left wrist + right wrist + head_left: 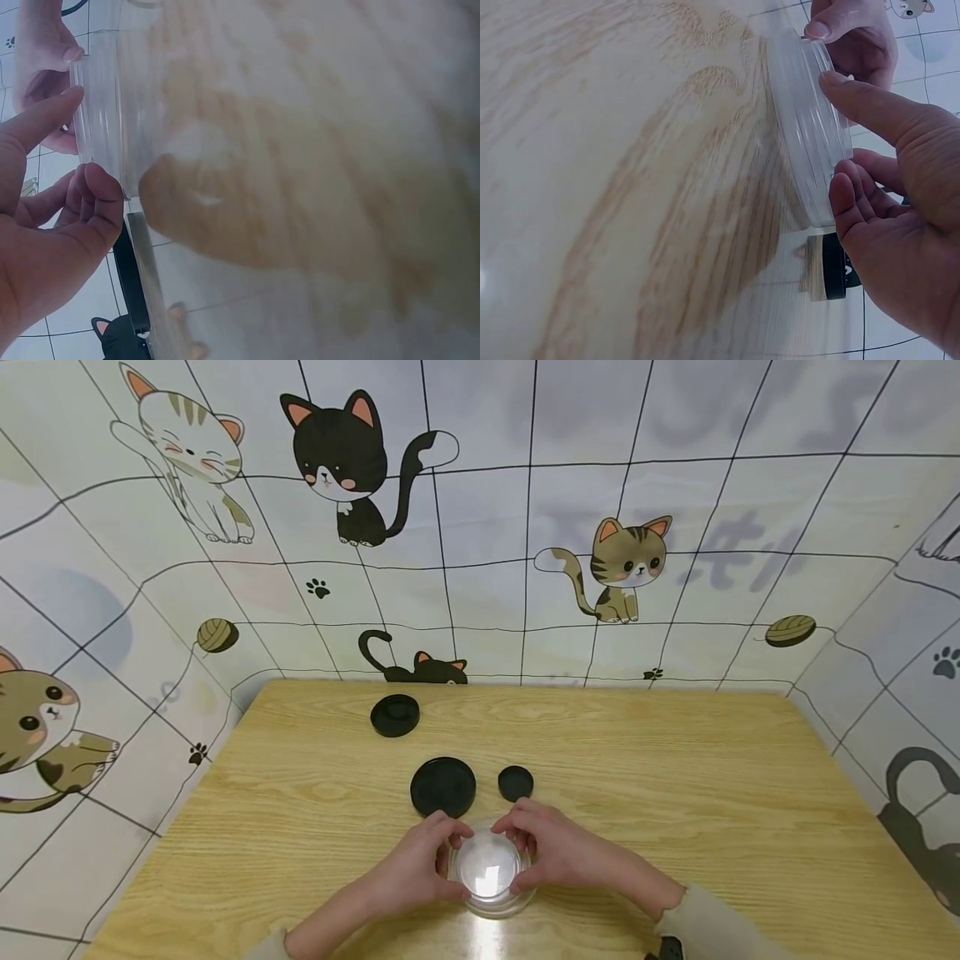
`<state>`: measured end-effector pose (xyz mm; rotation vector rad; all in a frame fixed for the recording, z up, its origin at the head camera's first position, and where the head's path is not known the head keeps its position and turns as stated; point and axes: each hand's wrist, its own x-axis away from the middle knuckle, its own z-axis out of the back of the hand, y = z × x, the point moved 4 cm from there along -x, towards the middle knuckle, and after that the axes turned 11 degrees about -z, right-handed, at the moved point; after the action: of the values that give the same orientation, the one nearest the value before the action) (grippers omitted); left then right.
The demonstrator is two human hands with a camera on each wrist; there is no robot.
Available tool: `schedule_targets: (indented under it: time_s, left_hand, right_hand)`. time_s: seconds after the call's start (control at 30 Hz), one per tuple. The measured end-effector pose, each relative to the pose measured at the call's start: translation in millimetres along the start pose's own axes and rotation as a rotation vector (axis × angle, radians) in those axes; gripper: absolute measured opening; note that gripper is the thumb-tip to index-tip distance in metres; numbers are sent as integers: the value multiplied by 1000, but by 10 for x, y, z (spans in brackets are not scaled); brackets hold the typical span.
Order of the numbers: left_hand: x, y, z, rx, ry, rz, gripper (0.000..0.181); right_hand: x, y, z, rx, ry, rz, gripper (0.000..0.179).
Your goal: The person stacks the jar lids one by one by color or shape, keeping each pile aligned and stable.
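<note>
Both hands hold a small clear round dish (489, 860) from opposite sides, fingertips and thumbs at its rim. Beneath it shows the wider edge of a larger clear round dish (501, 910) on the table; whether the two touch cannot be told. My left hand (423, 864) grips the left side, and my right hand (558, 852) the right. Seen from the right wrist, the clear pieces (806, 127) look layered, one above the other. Just beyond the hands lie a large black round lid (442, 787) and a small black round lid (515, 783).
A third black round lid (395, 716) lies farther back, left of centre on the wooden table (675, 760). Cloth panels (487, 543) printed with cats and grid lines rise behind the table and on both sides. A dark object (666, 948) sits at the right sleeve.
</note>
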<state>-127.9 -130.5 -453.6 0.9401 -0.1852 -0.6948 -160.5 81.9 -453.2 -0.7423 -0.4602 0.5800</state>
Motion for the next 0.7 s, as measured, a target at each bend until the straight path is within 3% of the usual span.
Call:
schedule_targets:
  time_s: [0.7]
  left_hand:
    - [8,15,5,15,-10,12,59]
  right_hand:
    - [16,-7,13,-4,5,34,59]
